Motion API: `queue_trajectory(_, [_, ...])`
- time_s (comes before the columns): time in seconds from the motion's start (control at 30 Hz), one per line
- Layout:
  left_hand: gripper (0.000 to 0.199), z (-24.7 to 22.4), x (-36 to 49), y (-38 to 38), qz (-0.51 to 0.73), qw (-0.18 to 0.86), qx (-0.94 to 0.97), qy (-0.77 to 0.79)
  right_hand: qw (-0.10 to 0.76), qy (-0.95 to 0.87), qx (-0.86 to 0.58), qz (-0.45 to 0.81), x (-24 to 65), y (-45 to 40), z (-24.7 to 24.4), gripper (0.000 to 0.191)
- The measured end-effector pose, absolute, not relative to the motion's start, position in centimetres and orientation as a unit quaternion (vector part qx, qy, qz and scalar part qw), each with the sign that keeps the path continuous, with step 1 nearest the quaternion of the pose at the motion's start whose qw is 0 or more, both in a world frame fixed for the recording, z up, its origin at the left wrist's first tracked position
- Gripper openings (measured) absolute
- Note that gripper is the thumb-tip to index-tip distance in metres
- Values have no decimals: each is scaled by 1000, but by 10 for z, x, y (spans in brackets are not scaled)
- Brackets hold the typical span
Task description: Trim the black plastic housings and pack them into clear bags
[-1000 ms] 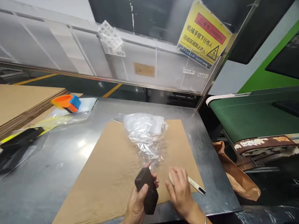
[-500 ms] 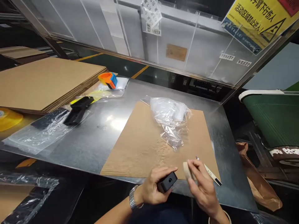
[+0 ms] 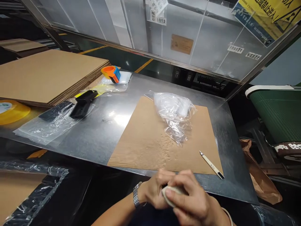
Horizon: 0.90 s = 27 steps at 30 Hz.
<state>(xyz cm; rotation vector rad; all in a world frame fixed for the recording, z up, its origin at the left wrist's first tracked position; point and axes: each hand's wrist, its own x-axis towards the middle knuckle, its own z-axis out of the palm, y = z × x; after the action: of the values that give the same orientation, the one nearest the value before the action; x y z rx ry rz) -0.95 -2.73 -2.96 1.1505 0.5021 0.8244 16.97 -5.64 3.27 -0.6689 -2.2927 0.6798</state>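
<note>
Right hand (image 3: 195, 198): grip clenched on a pale pad (image 3: 177, 189), held up to the left hand at the tabletop's (image 3: 103, 135) near edge. Left hand (image 3: 155, 191): fingers curled; contents hidden, grip cannot be told. Cardboard sheet (image 3: 138, 141), one, flat, beyond the hands. Upon it: clear bag (image 3: 172, 108), crumpled; knife (image 3: 211, 164), marked A26, right side. Black tray (image 3: 82, 106), one, farther left. Tape dispenser (image 3: 111, 73), orange and blue, beside stacked cardboard (image 3: 51, 73).
</note>
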Motion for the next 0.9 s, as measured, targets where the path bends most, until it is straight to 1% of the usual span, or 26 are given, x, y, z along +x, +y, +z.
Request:
queue_trajectory(0.03, [9, -30, -10, -28, 363, 742, 517, 225, 323, -865, -272, 271, 172, -56, 32, 58])
queue_trajectory(0.07, [10, -30, -11, -29, 349, 751, 519, 213, 327, -852, -295, 284, 175, -55, 30, 55])
queue_trajectory(0.1, [18, -31, -12, -30, 336, 766, 511, 198, 337, -835, -318, 296, 178, -54, 26, 53])
queue_trajectory(0.17, [37, -33, -11, -33, 343, 816, 425, 188, 382, -798, -353, 304, 181, -53, 18, 50])
queue_trajectory(0.23, [46, -34, -6, -37, 367, 856, 312, 189, 422, -776, -369, 289, 176, -52, 10, 50])
queue_trajectory(0.3, [46, -34, 1, -38, 365, 891, 200, 182, 442, -771, -381, 255, 166, -52, 3, 52])
queue_trajectory(0.37, [46, -32, 7, -37, 350, 921, 65, 157, 436, -781, -386, 226, 154, -54, -2, 55])
queue_trajectory(0.43, [48, -30, 9, -32, 338, 930, -54, 131, 428, -793, -376, 214, 144, -59, -8, 54])
queue_trajectory(0.5, [48, -30, 7, -24, 342, 923, -112, 133, 432, -806, -352, 199, 138, -67, -16, 51])
queue_trajectory(0.63, [45, -33, -1, -9, 370, 897, -123, 208, 423, -828, -324, 177, 136, -89, -29, 44])
queue_trajectory(0.7, [43, -33, -3, -7, 391, 879, -91, 259, 419, -824, -339, 175, 140, -93, -28, 40])
queue_trajectory(0.73, [46, -33, -2, -8, 397, 871, -64, 281, 427, -816, -352, 165, 142, -92, -26, 40])
queue_trajectory(0.83, [58, -28, 3, -18, 379, 868, 16, 322, 437, -800, -391, 127, 148, -79, -12, 46])
queue_trajectory(0.9, [55, -23, 6, -28, 380, 853, 59, 353, 401, -816, -394, 131, 149, -64, -5, 51])
